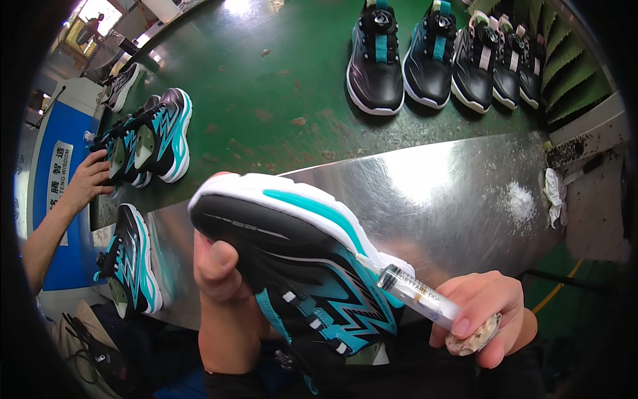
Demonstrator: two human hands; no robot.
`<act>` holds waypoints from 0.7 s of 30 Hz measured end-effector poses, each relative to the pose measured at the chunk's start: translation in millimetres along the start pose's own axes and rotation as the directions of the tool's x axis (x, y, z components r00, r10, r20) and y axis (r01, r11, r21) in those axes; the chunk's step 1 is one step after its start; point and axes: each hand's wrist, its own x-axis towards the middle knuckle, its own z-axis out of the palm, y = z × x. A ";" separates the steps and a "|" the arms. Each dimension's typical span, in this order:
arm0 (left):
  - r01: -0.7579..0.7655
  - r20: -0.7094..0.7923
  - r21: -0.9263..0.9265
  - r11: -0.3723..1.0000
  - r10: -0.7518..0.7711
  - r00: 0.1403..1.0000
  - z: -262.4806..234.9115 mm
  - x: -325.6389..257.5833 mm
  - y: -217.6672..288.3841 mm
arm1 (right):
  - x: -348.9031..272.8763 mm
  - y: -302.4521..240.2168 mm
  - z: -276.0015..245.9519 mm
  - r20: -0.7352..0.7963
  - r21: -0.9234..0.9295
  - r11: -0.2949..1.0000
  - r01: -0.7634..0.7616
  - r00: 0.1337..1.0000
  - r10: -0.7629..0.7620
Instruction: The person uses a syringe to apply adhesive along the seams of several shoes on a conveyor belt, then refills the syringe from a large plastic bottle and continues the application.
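Gripped by the left hand [218,269] at eight o'clock, a white-soled black-and-teal sneaker [292,229] fills the centre; at four o'clock, the right hand [488,302] clasps a clear cylindrical syringe [415,292]. Beyond, toward one o'clock, black shoes [375,73] line a green worktop [279,86].

Black shoe [286,249] with teal zigzags [355,318], white sole [242,183] with teal stripe [312,207], green tabletop [279,86]

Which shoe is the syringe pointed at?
The shoe held in the left hand, white sole uppermost; the syringe in the right hand points at its side. The other shoes sit apart, at left and upper right.
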 end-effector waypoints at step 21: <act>-0.064 -0.083 0.227 0.972 0.084 0.993 -51.9 9.3 -12.1 | -58.4 11.1 -5.4 -0.020 0.004 0.998 -0.058 0.998 0.058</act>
